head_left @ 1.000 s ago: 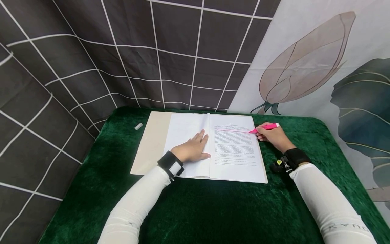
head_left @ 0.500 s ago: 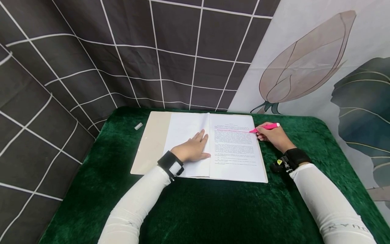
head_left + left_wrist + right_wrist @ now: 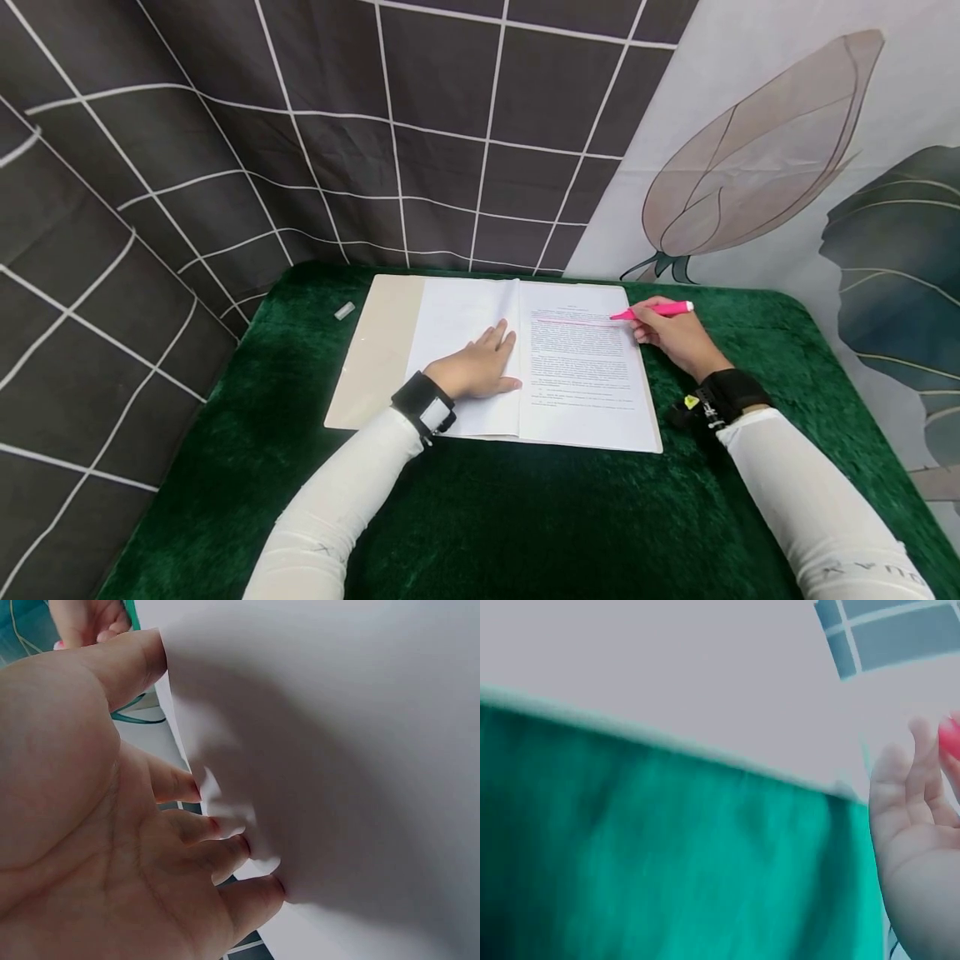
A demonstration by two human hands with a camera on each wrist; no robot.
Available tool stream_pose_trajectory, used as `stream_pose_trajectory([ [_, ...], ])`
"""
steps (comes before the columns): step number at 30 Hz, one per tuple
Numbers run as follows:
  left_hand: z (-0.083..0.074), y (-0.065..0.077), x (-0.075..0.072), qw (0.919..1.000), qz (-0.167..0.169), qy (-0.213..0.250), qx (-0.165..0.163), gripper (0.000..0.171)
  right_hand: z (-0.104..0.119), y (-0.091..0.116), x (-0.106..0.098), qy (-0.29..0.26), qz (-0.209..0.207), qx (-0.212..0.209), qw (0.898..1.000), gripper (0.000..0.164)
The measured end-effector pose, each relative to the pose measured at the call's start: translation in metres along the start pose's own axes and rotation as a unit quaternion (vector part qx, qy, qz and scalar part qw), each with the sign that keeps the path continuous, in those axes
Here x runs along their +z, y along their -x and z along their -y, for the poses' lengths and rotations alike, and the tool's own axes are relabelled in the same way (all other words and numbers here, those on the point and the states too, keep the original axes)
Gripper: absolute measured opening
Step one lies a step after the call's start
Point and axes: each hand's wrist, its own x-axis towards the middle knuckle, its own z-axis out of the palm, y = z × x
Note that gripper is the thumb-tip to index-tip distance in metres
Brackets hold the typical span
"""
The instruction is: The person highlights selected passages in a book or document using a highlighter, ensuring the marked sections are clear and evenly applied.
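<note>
My right hand pinches a pink highlighter at the right edge of the printed page. The highlighter's tip points left, close over the upper lines of text. A pink line runs across the text near the top of that page. My left hand rests on the blank white page to the left of the fold, fingers spread. In the left wrist view its fingertips touch the paper. A corner of the pink highlighter shows at the right wrist view's edge.
The pages lie in an open beige folder on a green velvet cloth. A small pale block lies left of the folder. Behind the table hang a dark grid-patterned backdrop and a white one with plant prints.
The right hand has raised the highlighter slightly and shifted its tip left and up, off the end of the pink line. The left hand has stayed in place on the page.
</note>
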Motion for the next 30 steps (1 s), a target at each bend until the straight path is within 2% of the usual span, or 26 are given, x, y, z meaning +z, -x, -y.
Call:
stream_pose_trajectory([
  [5, -0.002, 0.001, -0.001, 1.0, 0.0, 0.004, 0.003, 0.083, 0.014, -0.005, 0.03, 0.005, 0.005, -0.019, 1.0, 0.043],
  [12, -0.001, 0.0, 0.0, 1.0, 0.001, -0.006, -0.003, 0.084, 0.024, -0.016, 0.071, 0.041, -0.008, -0.036, 0.998, 0.041],
  [23, 0.002, -0.002, 0.001, 0.9999, 0.007, -0.007, -0.007, 0.085, 0.009, -0.033, 0.108, 0.024, 0.009, -0.045, 0.999, 0.029],
  [30, 0.003, -0.002, 0.0, 0.9999, 0.007, -0.014, -0.001, 0.084, 0.003, -0.035, 0.119, 0.037, 0.011, -0.05, 0.998, 0.029],
])
